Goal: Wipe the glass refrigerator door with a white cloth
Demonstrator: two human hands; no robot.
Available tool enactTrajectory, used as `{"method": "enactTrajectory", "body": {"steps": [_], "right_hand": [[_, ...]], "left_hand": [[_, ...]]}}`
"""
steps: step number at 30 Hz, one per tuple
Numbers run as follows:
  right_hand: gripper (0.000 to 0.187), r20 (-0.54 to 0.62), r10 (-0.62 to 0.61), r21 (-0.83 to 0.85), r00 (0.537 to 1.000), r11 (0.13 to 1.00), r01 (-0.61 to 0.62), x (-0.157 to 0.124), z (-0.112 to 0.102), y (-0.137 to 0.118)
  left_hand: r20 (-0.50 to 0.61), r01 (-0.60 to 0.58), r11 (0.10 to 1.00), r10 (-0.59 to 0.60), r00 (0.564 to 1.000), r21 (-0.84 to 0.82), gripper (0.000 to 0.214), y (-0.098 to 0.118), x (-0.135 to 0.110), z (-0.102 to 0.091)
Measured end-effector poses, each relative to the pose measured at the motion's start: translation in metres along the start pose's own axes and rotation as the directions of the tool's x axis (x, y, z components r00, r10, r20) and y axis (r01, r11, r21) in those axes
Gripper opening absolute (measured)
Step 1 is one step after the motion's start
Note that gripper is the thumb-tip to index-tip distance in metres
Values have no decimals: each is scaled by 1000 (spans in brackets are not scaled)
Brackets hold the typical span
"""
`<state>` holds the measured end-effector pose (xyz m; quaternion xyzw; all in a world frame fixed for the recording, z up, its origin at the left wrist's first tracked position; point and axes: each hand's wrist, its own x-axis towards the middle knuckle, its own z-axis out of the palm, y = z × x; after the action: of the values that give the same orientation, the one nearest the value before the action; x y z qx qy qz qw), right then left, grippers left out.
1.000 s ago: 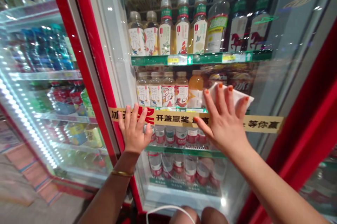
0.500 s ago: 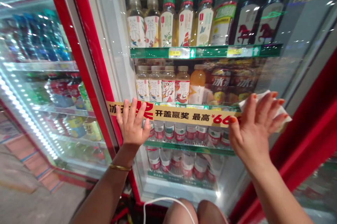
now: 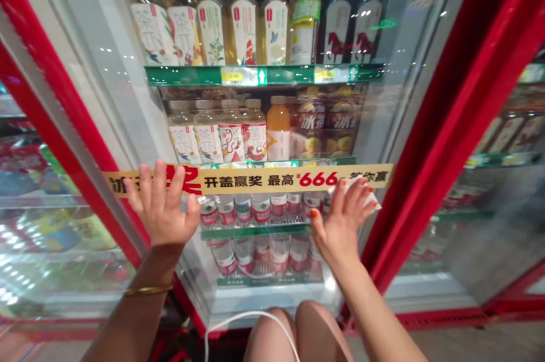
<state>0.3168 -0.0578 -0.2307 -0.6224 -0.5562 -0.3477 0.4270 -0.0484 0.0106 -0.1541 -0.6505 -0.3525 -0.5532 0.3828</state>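
Both our hands pressed to the glass door of a red-framed drinks cooler
Behind the glass we see green-edged shelves of tea bottles, an orange drink and, lower down, water bottles, with a yellow promotional strip running across the door at hand height. Our left hand sits flat on the glass, fingers spread wide and holding nothing, their tips over the strip's left part, a gold bangle on the wrist. Our right hand is more curled, its fingers bent over a white cloth, which is pinned against the glass just under the strip's right end. Orange polish shows on those nails. Our bare knees and a white cord sit at the bottom of the view
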Motion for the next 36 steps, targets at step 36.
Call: {"method": "enactTrajectory", "body": {"steps": [36], "right_hand": [[98, 129, -102, 112, 986, 990, 88, -19, 19, -52]], "left_hand": [[4, 47, 998, -47, 999, -48, 75, 0, -1, 8]]}}
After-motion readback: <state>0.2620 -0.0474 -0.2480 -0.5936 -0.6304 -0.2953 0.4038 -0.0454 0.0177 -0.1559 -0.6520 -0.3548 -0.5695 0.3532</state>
